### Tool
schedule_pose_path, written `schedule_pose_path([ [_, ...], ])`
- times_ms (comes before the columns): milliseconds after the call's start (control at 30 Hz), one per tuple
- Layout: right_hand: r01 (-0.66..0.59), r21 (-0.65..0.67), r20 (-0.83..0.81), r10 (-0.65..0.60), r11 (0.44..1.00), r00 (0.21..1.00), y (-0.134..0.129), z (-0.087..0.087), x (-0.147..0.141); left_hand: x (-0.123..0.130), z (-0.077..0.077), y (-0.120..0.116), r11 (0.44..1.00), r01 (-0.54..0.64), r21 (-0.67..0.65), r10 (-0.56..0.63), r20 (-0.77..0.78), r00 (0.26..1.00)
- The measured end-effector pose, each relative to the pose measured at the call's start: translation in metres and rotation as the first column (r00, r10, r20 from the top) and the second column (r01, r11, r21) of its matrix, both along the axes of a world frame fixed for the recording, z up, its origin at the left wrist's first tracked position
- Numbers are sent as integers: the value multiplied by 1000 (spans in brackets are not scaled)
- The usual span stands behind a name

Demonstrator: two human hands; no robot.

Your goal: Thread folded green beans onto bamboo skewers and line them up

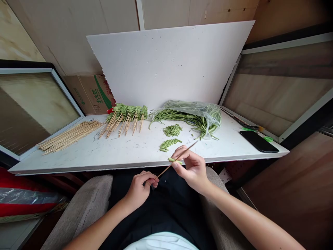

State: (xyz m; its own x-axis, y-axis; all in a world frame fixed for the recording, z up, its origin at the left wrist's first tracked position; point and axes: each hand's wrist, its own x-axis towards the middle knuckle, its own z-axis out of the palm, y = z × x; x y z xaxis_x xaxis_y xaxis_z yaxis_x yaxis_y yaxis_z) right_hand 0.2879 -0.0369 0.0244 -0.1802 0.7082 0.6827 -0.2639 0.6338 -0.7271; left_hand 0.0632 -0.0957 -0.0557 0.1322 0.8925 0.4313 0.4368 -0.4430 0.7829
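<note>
Gripped in a pinch of left hand (140, 188), with lower end hidden: one thin skewer (164, 171), slanting up past the right hand (193, 168). Pinched in this second hand and partly covered by it: one short bean piece (171, 160), lying across the skewer and seen against the near edge of the white table (114, 152); cannot tell whether pierced. Covered in part by one clear plastic bag (212, 114): long green beans (166, 114), too tangled to count. Cut off at the left border: one red bag-like object (18, 178). Overlapped by one white board (169, 66): one cardboard carton (87, 93). Near one black phone (258, 140): one dark long tool (235, 118), perhaps scissors. On the table, counted by groups: one row of cut pieces (168, 145), lying too closely for exact count; just behind, one small heap of cut pieces (172, 130); farther left, one stack of bean-filled skewers (130, 111), overlapping beyond counting; left of this stack, one flat bundle of bare sticks (70, 137), likewise overlapping. In total, two hands, both forearms cut off by the lower border.
</note>
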Motion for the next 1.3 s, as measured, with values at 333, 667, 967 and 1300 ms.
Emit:
schedule_pose_path([
  [333, 72, -469, 26, -68, 880, 997, 36, -20, -1, 12, -9, -2, 911, 54, -408, 56, 253, 966],
  [667, -20, -471, 31, 39, 882, 999, 42, -32, 0, 13, -9, -3, 863, 151, -482, 3, 304, 953],
  [967, -66, -484, 75, 117, 872, 990, 48, -34, 2, 10, -11, 2, 771, 343, -537, -72, 461, 885],
  [1300, -119, -479, 57, 166, 869, 984, 47, -36, 1, 15, 1, -8, 583, 552, -595, -121, 609, 784],
])
